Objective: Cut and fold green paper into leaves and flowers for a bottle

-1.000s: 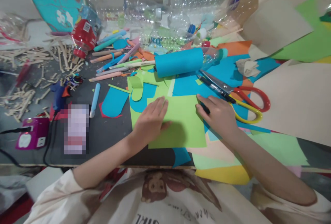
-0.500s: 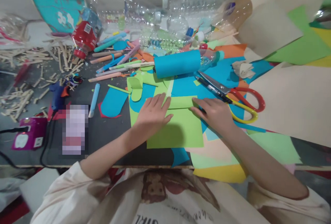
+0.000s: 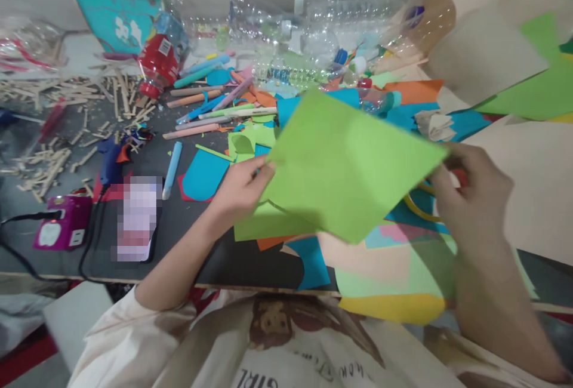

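Observation:
A light green sheet of paper [image 3: 349,164] is lifted off the table and tilted toward me. My left hand [image 3: 239,188] pinches its left edge. My right hand [image 3: 472,194] grips its right corner, fingers curled. Under the sheet lie more green, blue, peach and yellow paper pieces [image 3: 380,262]. The sheet hides most of a blue-wrapped bottle [image 3: 286,110]. Only a bit of the scissors' yellow handle [image 3: 416,209] shows beneath the sheet.
Markers and pens [image 3: 210,116] lie behind the papers, with empty clear plastic bottles [image 3: 313,36] along the back. Wooden sticks [image 3: 67,131] litter the left side, near a blue glue gun [image 3: 110,158] and a magenta power box [image 3: 62,227]. Large beige sheets [image 3: 528,179] cover the right.
Both hands were pressing the green sheet flat on the table, folding its top edge. Now they have lifted it up and turned it, covering the blue bottle and scissors.

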The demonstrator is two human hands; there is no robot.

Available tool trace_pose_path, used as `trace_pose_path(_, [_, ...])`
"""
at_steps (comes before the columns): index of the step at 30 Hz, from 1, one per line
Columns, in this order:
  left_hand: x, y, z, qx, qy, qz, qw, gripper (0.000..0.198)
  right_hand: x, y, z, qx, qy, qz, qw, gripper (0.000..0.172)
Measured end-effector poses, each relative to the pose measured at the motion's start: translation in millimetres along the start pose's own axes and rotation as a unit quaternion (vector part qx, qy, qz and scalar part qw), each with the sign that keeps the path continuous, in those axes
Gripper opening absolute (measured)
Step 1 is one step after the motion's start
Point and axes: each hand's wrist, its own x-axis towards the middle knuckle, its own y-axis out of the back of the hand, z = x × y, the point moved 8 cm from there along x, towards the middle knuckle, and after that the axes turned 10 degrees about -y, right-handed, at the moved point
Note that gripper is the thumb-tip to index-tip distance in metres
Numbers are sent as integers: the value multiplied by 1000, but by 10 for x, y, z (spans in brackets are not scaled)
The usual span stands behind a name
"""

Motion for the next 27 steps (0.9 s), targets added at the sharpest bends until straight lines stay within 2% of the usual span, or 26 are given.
trace_pose_path(2, [-44, 10, -110, -111, 48, 49, 991, 32, 51, 14, 212, -77, -42, -57, 995, 24])
trace_pose_path(4, [-94, -68, -208, -182, 84, 79, 976, 30, 29, -38, 383, -126, -42, -128, 983, 36])
trace_pose_path(7, [-144, -291, -286, -244, 120, 61, 960, 26, -46, -145, 561, -156, -16, -201, 967, 44])
trace_pose_path(10, [-173, -467, -311, -321, 142, 44, 935, 28, -40, -228, 619, -185, 10, -223, 957, 46])
trace_pose_path(13, [-183, -561, -334, -405, 160, 51, 899, 40, 27, -350, 604, -239, 21, -270, 933, 64])
trace_pose_path(16, [-173, -614, -342, -462, 166, 50, 870, 50, 83, -451, 592, -288, -5, -324, 901, 78])
trace_pose_path(18, [-163, -613, -348, -477, 164, 59, 861, 50, 97, -475, 555, -301, -20, -330, 894, 76])
trace_pose_path(21, [-157, -591, -370, -479, 160, 83, 859, 50, 105, -434, 474, -281, -31, -288, 915, 61])
trace_pose_path(24, [-153, -558, -407, -470, 145, 118, 862, 52, 123, -321, 490, -269, -52, -243, 931, 48])
trace_pose_path(27, [-149, -531, -440, -458, 119, 138, 870, 51, 186, -155, 546, -246, -67, -225, 940, 47])
